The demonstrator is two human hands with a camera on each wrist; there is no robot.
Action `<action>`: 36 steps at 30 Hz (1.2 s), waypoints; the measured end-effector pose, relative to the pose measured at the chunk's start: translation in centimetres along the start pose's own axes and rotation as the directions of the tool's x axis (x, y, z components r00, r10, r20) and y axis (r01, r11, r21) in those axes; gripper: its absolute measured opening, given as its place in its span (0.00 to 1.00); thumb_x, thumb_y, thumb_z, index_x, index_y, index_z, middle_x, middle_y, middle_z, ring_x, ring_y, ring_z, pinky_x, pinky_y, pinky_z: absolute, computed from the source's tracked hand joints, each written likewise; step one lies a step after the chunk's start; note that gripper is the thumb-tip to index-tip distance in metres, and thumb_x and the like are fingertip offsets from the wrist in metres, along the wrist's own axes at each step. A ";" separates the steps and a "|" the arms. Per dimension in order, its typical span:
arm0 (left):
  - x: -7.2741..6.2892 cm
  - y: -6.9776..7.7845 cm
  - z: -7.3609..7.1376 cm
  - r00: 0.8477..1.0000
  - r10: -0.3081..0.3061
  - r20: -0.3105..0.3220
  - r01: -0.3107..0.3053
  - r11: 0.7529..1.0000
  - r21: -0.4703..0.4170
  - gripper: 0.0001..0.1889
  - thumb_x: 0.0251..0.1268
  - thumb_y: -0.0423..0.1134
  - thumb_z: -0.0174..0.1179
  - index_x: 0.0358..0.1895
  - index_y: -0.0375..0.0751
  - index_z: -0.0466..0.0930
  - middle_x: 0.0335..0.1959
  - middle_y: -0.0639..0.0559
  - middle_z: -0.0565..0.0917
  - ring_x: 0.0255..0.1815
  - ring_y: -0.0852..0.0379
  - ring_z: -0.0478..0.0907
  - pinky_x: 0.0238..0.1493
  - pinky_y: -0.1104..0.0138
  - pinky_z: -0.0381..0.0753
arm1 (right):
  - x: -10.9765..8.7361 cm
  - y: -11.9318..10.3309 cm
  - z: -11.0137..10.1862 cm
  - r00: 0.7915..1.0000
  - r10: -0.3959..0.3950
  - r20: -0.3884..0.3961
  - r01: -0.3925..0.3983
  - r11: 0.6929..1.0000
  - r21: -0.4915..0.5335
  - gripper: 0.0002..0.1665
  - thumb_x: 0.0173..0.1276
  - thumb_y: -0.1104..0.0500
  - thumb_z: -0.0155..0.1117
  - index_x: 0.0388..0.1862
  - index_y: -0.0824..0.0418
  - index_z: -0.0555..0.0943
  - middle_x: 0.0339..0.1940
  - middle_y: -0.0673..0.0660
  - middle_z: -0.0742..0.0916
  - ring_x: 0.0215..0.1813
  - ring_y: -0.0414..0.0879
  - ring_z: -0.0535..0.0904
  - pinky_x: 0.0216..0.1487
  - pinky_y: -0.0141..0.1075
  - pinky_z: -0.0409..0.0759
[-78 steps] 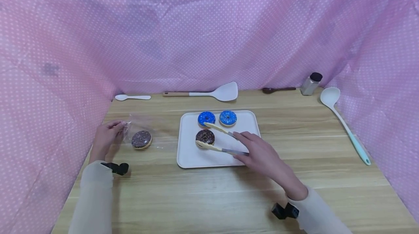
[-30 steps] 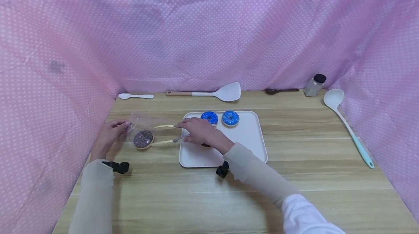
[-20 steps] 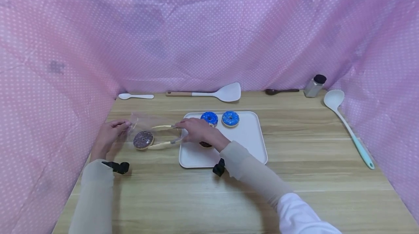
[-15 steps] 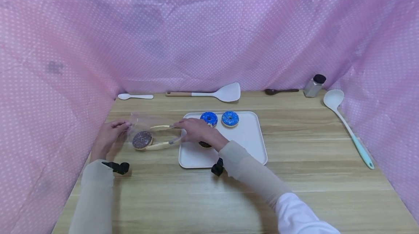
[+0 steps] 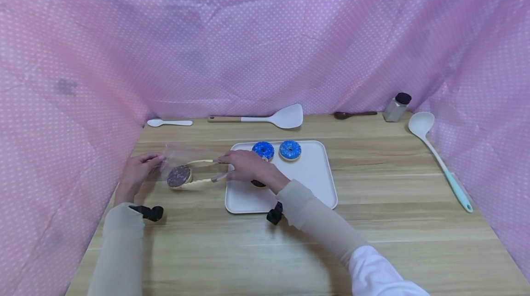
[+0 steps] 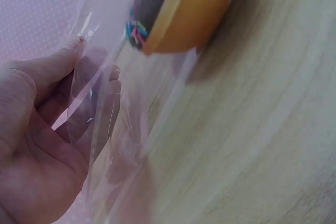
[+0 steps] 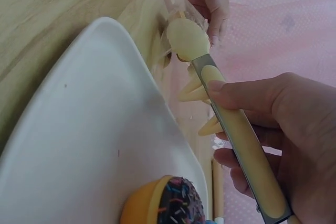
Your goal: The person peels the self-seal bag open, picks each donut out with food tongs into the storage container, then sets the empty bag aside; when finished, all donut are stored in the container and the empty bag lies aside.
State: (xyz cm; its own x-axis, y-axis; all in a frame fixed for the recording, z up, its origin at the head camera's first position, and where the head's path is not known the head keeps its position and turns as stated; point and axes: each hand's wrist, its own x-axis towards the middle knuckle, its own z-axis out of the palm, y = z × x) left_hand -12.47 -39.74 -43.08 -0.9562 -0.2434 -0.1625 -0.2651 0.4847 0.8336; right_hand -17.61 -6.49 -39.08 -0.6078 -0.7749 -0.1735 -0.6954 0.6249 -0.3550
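Observation:
My left hand (image 5: 138,169) pinches the edge of a clear plastic bag (image 6: 107,129) between thumb and fingers. Inside that bag is a chocolate-topped donut (image 5: 179,177) with sprinkles, tilted in the left wrist view. My right hand (image 5: 247,165) grips cream-tipped tongs (image 7: 244,153) by their arms. The tongs point left into the bag, their arms spread, with the tips at the donut's right side. Under my right hand, a second chocolate donut (image 7: 181,203) sits on the white tray (image 5: 312,181), mostly hidden in the head view.
Two blue donuts, a dark one (image 5: 262,149) and a lighter one (image 5: 290,149), sit at the tray's back. Along the table's rear lie a white spoon (image 5: 169,123), a spatula (image 5: 285,117), a brown spoon (image 5: 355,115) and a shaker (image 5: 396,107). A ladle (image 5: 440,162) lies right.
My right hand has moved the tongs left, from around the tray's chocolate donut to the bagged one. Over the last second the tips edged further in. My left hand keeps its pinch on the bag.

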 end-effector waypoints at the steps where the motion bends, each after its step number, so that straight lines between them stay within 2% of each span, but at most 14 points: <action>1: 0.0 0.0 0.0 1.000 -0.004 0.001 0.004 1.000 -0.012 0.27 0.65 0.53 0.59 0.55 0.31 0.76 0.29 0.77 0.79 0.34 0.77 0.76 0.37 0.81 0.77 | -0.2 0.0 -0.1 1.000 0.000 -0.006 0.000 1.000 0.004 0.33 0.64 0.47 0.66 0.69 0.43 0.69 0.64 0.48 0.77 0.62 0.45 0.74 0.58 0.42 0.77; 4: 0.0 -0.1 0.0 1.000 -0.009 0.004 0.009 0.999 -0.041 0.25 0.66 0.52 0.59 0.54 0.32 0.77 0.29 0.76 0.80 0.34 0.77 0.77 0.36 0.81 0.78 | -0.9 0.2 -0.4 1.000 -0.006 -0.026 0.006 1.000 0.005 0.33 0.64 0.47 0.66 0.68 0.43 0.70 0.64 0.48 0.77 0.63 0.44 0.74 0.58 0.42 0.77; 9: -0.1 0.0 -0.1 1.000 -0.017 0.010 0.017 0.999 -0.046 0.26 0.68 0.50 0.58 0.56 0.30 0.74 0.29 0.74 0.81 0.34 0.76 0.78 0.36 0.80 0.78 | -2.1 0.6 -1.2 0.999 0.002 -0.053 -0.002 1.000 -0.010 0.33 0.64 0.46 0.66 0.68 0.42 0.70 0.61 0.47 0.79 0.59 0.42 0.76 0.52 0.40 0.79; 16: -0.1 0.2 -0.3 0.999 -0.031 0.028 0.033 0.996 -0.078 0.25 0.68 0.50 0.57 0.57 0.31 0.73 0.30 0.73 0.82 0.35 0.73 0.80 0.38 0.78 0.80 | -3.9 2.0 -1.9 0.998 0.008 -0.070 -0.008 1.000 0.002 0.33 0.64 0.46 0.65 0.69 0.43 0.69 0.64 0.49 0.78 0.62 0.45 0.75 0.59 0.43 0.76; 20: 0.0 0.1 -0.1 1.000 -0.028 0.013 0.029 0.996 -0.089 0.25 0.67 0.50 0.58 0.56 0.30 0.74 0.30 0.73 0.82 0.35 0.73 0.80 0.39 0.78 0.80 | -5.2 2.8 -2.2 0.996 0.025 -0.091 -0.023 1.000 0.018 0.33 0.64 0.47 0.65 0.68 0.46 0.70 0.63 0.49 0.78 0.61 0.44 0.75 0.56 0.43 0.77; 26: 0.2 0.0 -0.1 0.999 -0.049 0.006 0.050 0.988 -0.143 0.25 0.66 0.48 0.60 0.56 0.30 0.74 0.31 0.72 0.83 0.35 0.73 0.81 0.39 0.77 0.81 | -7.7 4.0 -3.1 0.989 0.005 -0.151 0.006 0.997 0.071 0.34 0.63 0.46 0.67 0.67 0.49 0.71 0.59 0.50 0.80 0.55 0.44 0.77 0.55 0.40 0.77; 32: 0.3 -0.2 0.0 0.999 -0.037 -0.011 0.036 0.993 -0.111 0.26 0.66 0.49 0.59 0.56 0.30 0.74 0.31 0.73 0.82 0.35 0.73 0.80 0.39 0.78 0.80 | -10.2 5.3 -3.8 0.982 0.035 -0.185 -0.019 0.996 0.087 0.35 0.64 0.45 0.66 0.69 0.50 0.70 0.65 0.52 0.77 0.66 0.48 0.72 0.64 0.44 0.72; 36: 0.3 -0.2 0.1 0.999 -0.016 -0.031 0.014 0.998 -0.058 0.26 0.66 0.51 0.59 0.55 0.32 0.76 0.30 0.76 0.81 0.34 0.75 0.78 0.37 0.80 0.78 | -11.9 6.4 -3.9 0.976 0.076 -0.204 -0.056 0.993 0.104 0.36 0.64 0.45 0.66 0.69 0.50 0.69 0.67 0.55 0.76 0.68 0.51 0.71 0.64 0.48 0.72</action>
State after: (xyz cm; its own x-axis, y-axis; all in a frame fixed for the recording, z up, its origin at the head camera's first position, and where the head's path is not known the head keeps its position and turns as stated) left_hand -12.74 -39.83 -43.39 -0.9476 -0.2769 -0.1594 -0.2710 0.4319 0.8603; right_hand -16.29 7.11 -35.74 -0.7244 -0.6894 -0.0088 -0.6167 0.6536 -0.4386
